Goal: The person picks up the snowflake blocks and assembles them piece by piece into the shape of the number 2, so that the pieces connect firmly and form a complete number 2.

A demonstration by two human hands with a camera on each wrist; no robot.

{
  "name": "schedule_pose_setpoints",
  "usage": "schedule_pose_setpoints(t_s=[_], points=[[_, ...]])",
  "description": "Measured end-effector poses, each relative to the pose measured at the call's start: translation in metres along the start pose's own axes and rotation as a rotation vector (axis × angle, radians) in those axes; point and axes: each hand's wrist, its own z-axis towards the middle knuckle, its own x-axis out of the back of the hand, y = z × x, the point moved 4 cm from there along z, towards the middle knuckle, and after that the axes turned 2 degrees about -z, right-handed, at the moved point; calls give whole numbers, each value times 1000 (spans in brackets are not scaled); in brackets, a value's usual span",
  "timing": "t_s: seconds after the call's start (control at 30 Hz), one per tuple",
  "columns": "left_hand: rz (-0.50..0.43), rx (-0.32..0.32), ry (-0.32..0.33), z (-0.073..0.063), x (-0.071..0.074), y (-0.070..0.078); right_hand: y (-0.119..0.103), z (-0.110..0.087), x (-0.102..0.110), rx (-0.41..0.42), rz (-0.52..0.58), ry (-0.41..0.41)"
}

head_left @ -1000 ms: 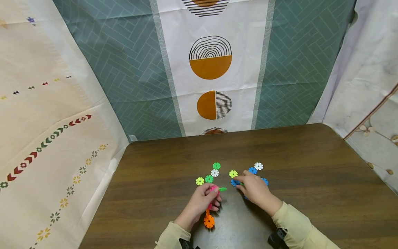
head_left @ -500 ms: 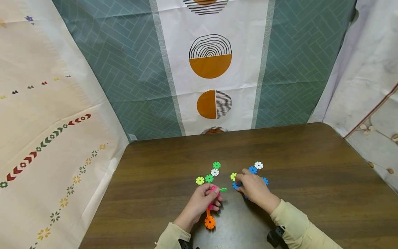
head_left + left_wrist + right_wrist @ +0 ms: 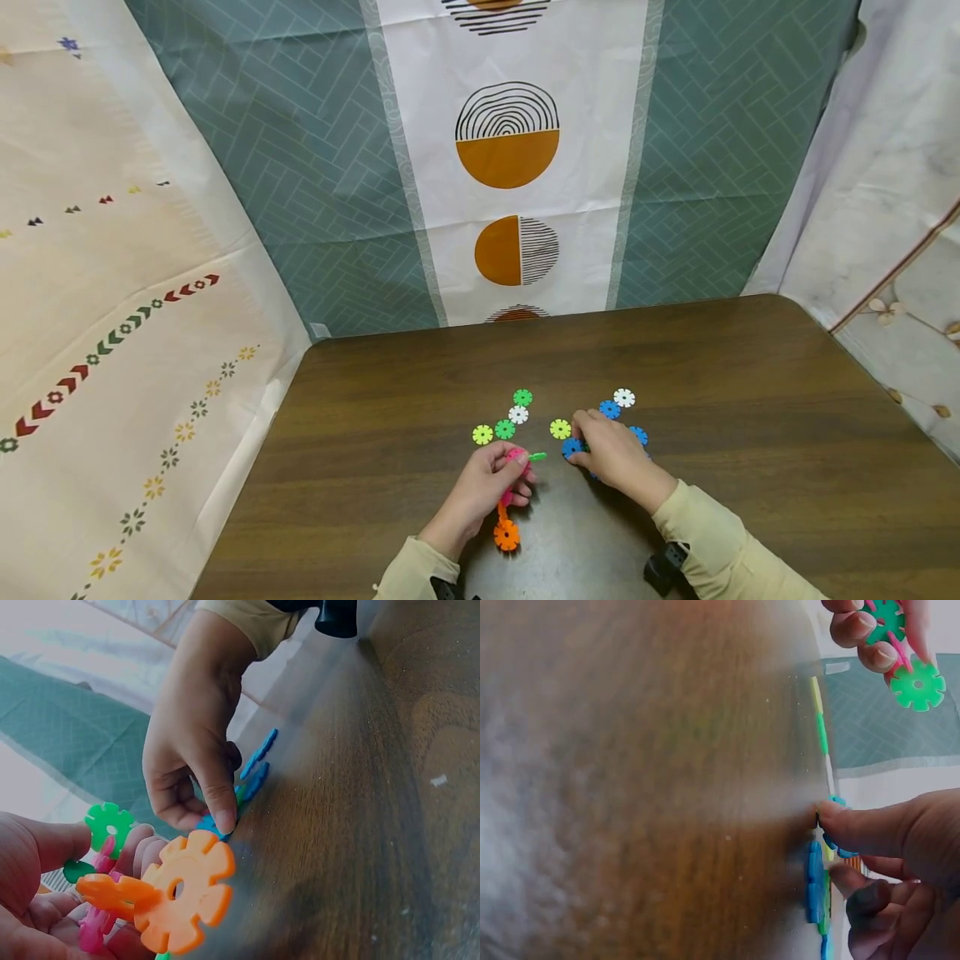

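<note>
Pinch, right hand (image 3: 613,454): blue notched plastic disc (image 3: 571,448), likely secured | just uncovered beside fingertips (image 3: 578,423): yellow plastic disc (image 3: 560,429) | left hand (image 3: 483,483) round pink-orange-green plastic chain (image 3: 112,894)

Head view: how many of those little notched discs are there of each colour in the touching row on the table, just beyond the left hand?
Yellow disc: 1
Green discs: 2
White disc: 1
Total: 4, leaving out the separate yellow one near the right hand.
</note>
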Motion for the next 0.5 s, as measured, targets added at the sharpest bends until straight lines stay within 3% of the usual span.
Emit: schedule_pose_setpoints(t_s=[0.13, 0.37, 0.5], points=[[-2, -6, 4, 0, 0, 0, 1, -2, 2, -33, 159, -17], [8, -21, 22, 1, 1, 0, -6, -6, 11, 8, 606, -109], [16, -34, 19, 2, 1, 0, -12, -9, 14, 31, 715, -174]])
